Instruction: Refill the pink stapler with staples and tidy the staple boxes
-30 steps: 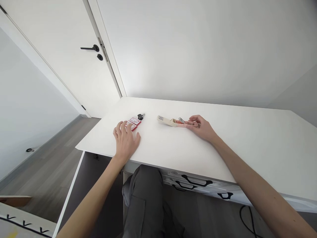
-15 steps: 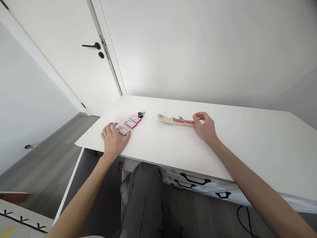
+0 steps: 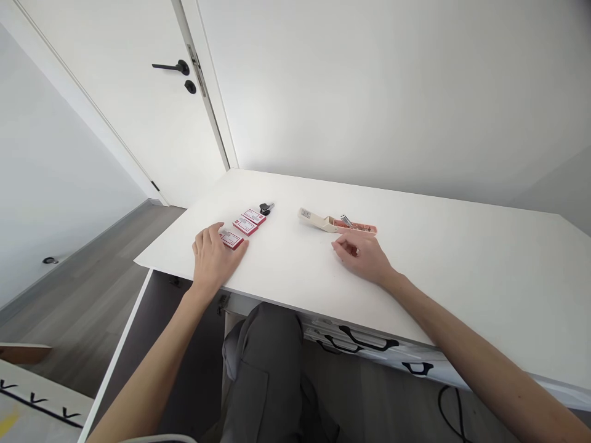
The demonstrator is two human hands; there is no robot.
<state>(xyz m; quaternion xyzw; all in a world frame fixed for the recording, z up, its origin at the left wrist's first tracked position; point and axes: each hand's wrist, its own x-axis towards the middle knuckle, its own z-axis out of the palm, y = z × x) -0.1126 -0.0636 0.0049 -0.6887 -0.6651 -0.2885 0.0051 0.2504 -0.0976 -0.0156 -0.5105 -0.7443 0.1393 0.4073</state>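
My left hand [image 3: 215, 257] rests at the table's front left, fingers spread, thumb and fingers on either side of the nearest red-and-white small box [image 3: 231, 239]. Two similar boxes, a middle one [image 3: 245, 226] and a far one [image 3: 253, 216], lie in line behind it. A black object with a metal end [image 3: 266, 208] lies just past them. To the right lies what looks like an opened stapler [image 3: 323, 223], cream on one half and pink on the other, a metal piece sticking up. In front of its pink half, my right hand [image 3: 362, 255] is closed in a pinch; its contents are too small to name.
The white tabletop [image 3: 462, 264] meets a wall [image 3: 378, 92] at the back. Below its front edge are drawers with black handles [image 3: 369, 338] and my legs [image 3: 263, 375]. A door with a black handle [image 3: 170, 66] stands at left. A black cable [image 3: 450, 409] lies on the floor.
My right hand has let go of the stapler's pink end and moved left and nearer, its fingers now pinched together. My left hand stays beside the nearest box.
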